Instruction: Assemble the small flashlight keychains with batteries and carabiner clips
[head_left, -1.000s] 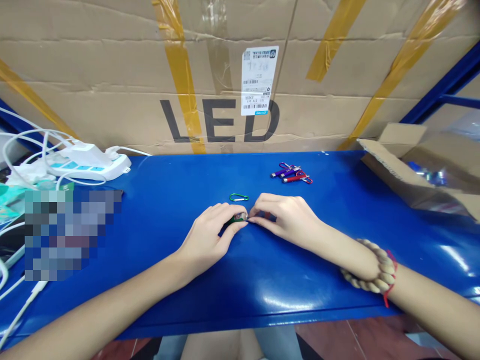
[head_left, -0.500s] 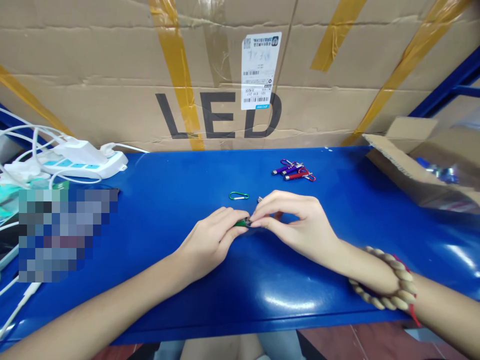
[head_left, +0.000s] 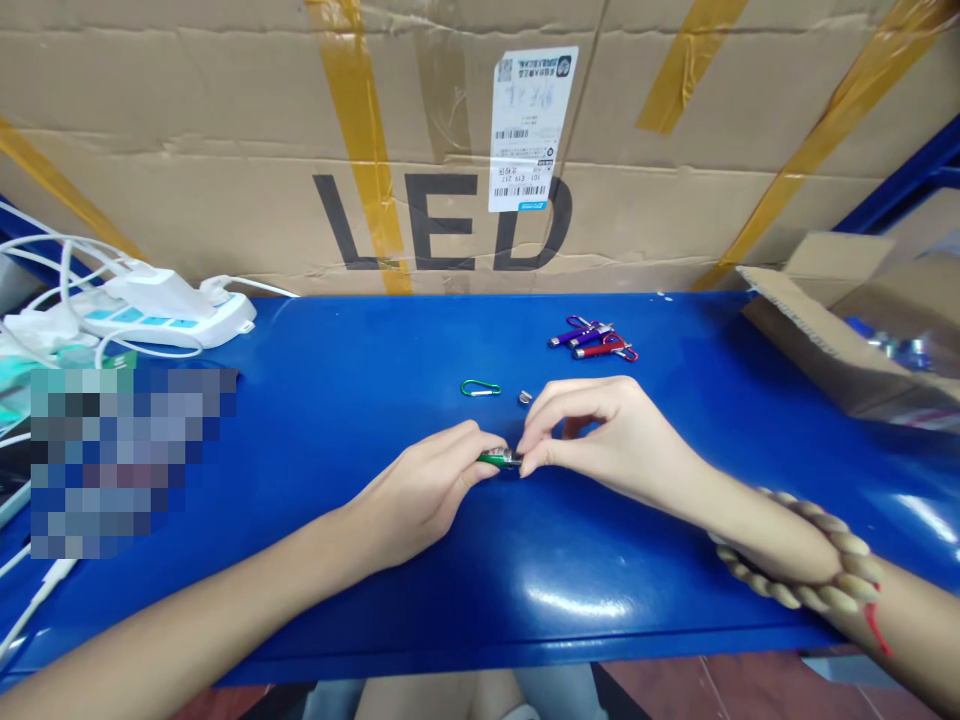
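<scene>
My left hand (head_left: 431,485) is closed around a small green keychain flashlight (head_left: 495,458), whose right end sticks out past the fingertips. Thumb and forefinger of my right hand (head_left: 592,430) pinch the dark or silvery tip at that end; exactly which part they grip is hard to make out. Just above the hands, a green carabiner (head_left: 481,388) lies loose on the blue table (head_left: 360,380). A small silver cap-like piece (head_left: 525,397) rests beside my right fingers. Farther back lie purple flashlights (head_left: 577,337) and a red flashlight (head_left: 598,350), with carabiners attached.
Behind the table stands a large cardboard box (head_left: 247,200) marked LED. At the right is an open carton (head_left: 810,340) with shiny blue and silver items inside. A white power strip (head_left: 225,325) with tangled cables and a blurred-out patch (head_left: 135,460) occupy the left.
My right hand has shifted slightly right, away from my left fingers. More of the green flashlight now shows, and the silver piece behind my right hand is more exposed.
</scene>
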